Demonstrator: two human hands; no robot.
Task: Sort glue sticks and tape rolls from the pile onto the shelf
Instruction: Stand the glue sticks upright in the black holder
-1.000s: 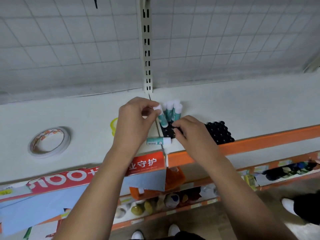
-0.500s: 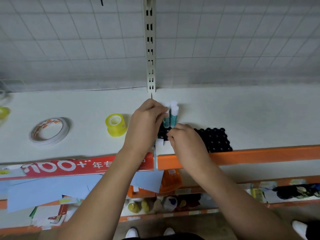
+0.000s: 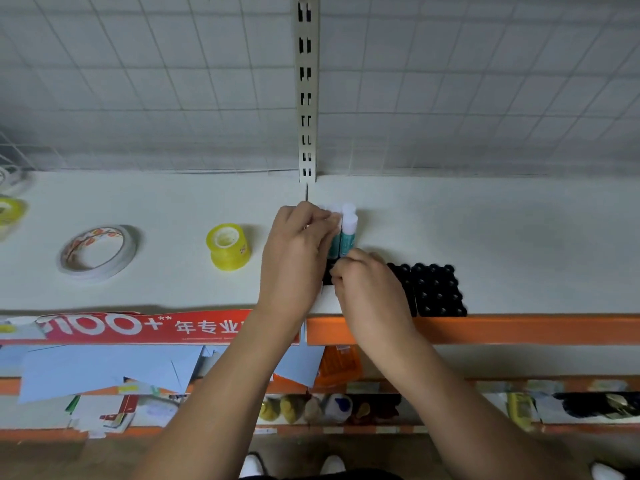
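While standing at the white shelf [image 3: 485, 230], grips a small bunch of glue sticks [image 3: 347, 233] with the left hand [image 3: 298, 251], fingers [image 3: 325, 216] curled round the white caps. Sets the right hand [image 3: 367, 289] just below and in front, fingers [image 3: 341, 271] curled tight at the sticks' lower ends. Cannot tell whether pinching a stick there or only the near edge of the black studded tray [image 3: 436, 289].

Upright sticks, long axis vertical, caps up, teal bodies down, packed side by side at the shelf's middle, just in front of the slotted post [image 3: 306, 98]. Directly between the two hands: touching the left fingers at the top, met by the right ones at the bottom. Left hand nearer the caps, right nearer the bases.

Probably seating the bunch to stand on its own, so calls for a straight push down along that axis, with no tilt. Could topple on release.

Further left, well apart from both hands: a yellow tape roll [image 3: 228, 247] and a flat white tape roll [image 3: 97, 252], nearer the left hand.
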